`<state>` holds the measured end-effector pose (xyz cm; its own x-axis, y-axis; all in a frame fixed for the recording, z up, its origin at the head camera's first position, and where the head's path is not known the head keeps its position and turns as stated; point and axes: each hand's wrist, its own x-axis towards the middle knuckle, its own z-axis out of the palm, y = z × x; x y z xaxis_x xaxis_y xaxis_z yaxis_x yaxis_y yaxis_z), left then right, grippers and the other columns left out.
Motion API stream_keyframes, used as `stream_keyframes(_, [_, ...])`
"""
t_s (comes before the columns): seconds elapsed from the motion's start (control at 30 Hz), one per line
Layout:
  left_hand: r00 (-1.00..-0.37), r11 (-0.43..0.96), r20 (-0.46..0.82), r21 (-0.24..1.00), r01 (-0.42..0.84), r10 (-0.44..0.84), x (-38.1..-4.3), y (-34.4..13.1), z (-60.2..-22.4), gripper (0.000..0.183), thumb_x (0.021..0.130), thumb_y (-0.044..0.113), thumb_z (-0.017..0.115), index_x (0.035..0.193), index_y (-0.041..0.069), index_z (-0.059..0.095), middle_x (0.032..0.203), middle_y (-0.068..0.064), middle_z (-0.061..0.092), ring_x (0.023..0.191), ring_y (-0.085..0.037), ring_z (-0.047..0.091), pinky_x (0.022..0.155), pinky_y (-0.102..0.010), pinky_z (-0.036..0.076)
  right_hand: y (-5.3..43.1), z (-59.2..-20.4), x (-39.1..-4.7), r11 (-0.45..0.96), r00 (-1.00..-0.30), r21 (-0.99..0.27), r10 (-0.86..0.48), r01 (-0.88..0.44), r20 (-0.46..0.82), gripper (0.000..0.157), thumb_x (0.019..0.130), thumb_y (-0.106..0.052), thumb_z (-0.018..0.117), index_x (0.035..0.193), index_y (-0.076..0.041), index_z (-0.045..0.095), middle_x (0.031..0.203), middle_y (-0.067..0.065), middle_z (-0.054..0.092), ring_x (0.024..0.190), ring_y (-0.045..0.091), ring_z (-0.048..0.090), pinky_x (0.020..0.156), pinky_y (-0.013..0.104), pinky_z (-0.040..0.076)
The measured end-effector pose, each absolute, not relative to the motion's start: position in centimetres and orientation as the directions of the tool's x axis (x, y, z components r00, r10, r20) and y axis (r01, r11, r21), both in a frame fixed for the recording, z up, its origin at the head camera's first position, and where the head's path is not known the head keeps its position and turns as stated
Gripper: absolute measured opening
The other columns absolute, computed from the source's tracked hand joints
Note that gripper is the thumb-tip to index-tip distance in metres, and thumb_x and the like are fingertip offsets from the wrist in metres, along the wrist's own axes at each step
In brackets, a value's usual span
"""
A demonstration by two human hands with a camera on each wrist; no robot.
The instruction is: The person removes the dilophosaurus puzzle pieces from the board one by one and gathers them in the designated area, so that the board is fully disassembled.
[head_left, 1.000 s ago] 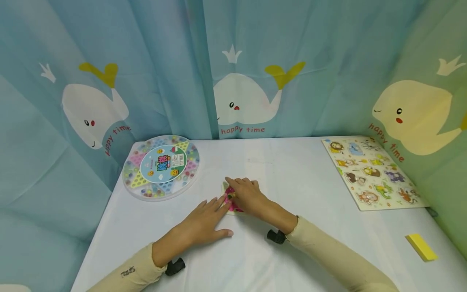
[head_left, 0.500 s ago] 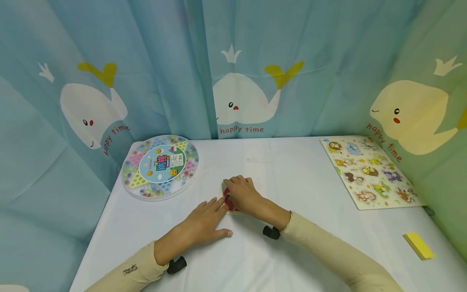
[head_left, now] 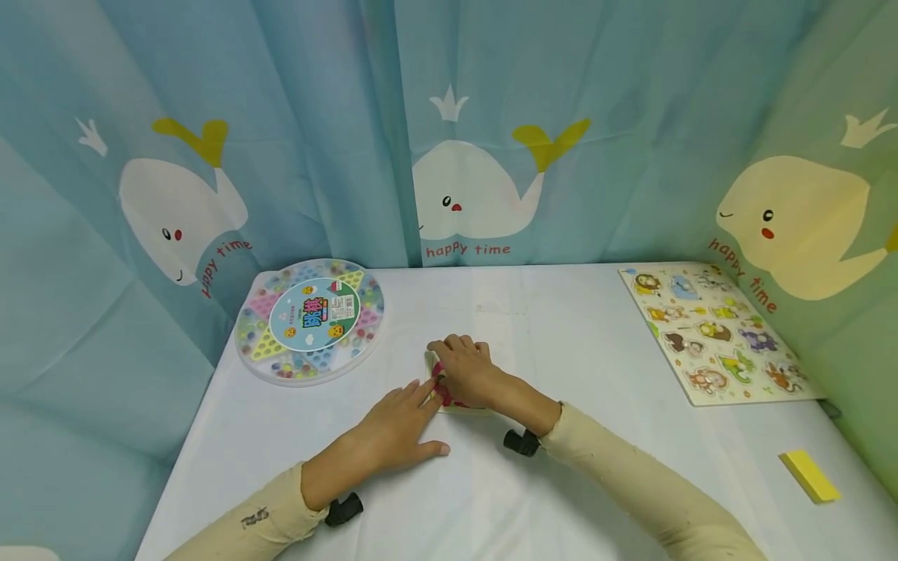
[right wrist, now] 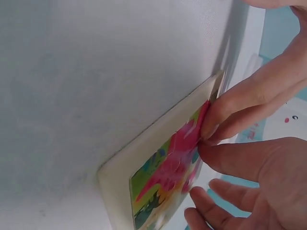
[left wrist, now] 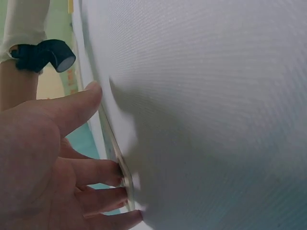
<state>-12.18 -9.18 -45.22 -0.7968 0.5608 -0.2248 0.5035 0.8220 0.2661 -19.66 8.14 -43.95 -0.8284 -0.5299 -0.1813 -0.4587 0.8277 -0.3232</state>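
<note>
A small jigsaw puzzle (right wrist: 170,163) with a pink figure on a green ground lies in a cream puzzle frame (right wrist: 115,182) on the table, largely covered by the hands. My left hand (head_left: 395,428) reaches in from the left, thumb spread and fingers straight, fingertips pressing on the pink part. My right hand (head_left: 466,372) bends over the puzzle from the right. In the right wrist view its thumb (right wrist: 225,158) touches the pink part beside the left fingertips, and its bent fingers (right wrist: 211,206) meet the far edge. Whether it pinches a piece is hidden.
A round Chinese checkers set (head_left: 312,315) lies at the back left. At the back right is an animal puzzle board (head_left: 715,331), with a yellow block (head_left: 810,475) nearer on the right. Whale-print curtains (head_left: 596,195) surround the table (head_left: 561,335).
My right hand has shifted slightly left and its fingers have drawn in over the puzzle, covering more of it. The left hand stays almost in place, fingertips on the puzzle.
</note>
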Motion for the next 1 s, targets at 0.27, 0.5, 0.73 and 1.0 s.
stream_keyframes(0.27, [-0.797,0.822,-0.22,0.248,0.512,0.563,-12.2,-9.2,-45.2,0.083,0.098,0.059,0.067,0.157,0.004,0.049,0.169,-0.017,0.036,0.155,-0.041,0.036,0.121,-0.055,0.038,8.5,-44.2,-19.8,0.818,-0.824,-0.352,-0.537,-0.455,-0.182,0.052,0.1,-0.021,0.074,0.148,-0.011,0.055,0.136,0.014,0.058,0.13,0.037,0.05,0.106,0.06,0.039])
stream_keyframes(0.5, [-0.791,0.817,-0.214,0.225,0.531,0.573,-12.2,-9.2,-45.2,0.082,0.099,0.06,0.066,0.157,0.004,0.049,0.168,-0.018,0.037,0.154,-0.041,0.038,0.121,-0.054,0.039,8.6,-44.0,-19.7,0.838,-0.85,-0.318,-0.505,-0.443,-0.149,0.06,0.099,-0.024,0.075,0.154,-0.011,0.052,0.144,0.013,0.062,0.138,0.036,0.051,0.108,0.06,0.038])
stream_keyframes(0.73, [-0.787,0.811,-0.21,0.234,0.536,0.581,-12.3,-9.4,-45.1,0.081,0.099,0.058,0.067,0.156,0.004,0.05,0.168,-0.017,0.038,0.154,-0.041,0.038,0.122,-0.054,0.038,8.5,-43.4,-19.7,0.826,-0.838,-0.277,-0.535,-0.491,-0.111,0.06,0.099,-0.013,0.075,0.154,-0.009,0.053,0.138,0.015,0.069,0.134,0.036,0.058,0.108,0.063,0.04])
stream_keyframes(1.0, [-0.79,0.817,-0.221,0.238,0.526,0.573,-12.3,-9.3,-45.2,0.081,0.1,0.059,0.065,0.157,0.004,0.049,0.169,-0.018,0.035,0.155,-0.041,0.036,0.123,-0.054,0.037,8.1,-43.1,-20.1,0.831,-0.837,-0.284,-0.53,-0.479,-0.139,0.058,0.098,-0.012,0.076,0.151,-0.004,0.054,0.144,0.016,0.065,0.14,0.039,0.052,0.11,0.064,0.039])
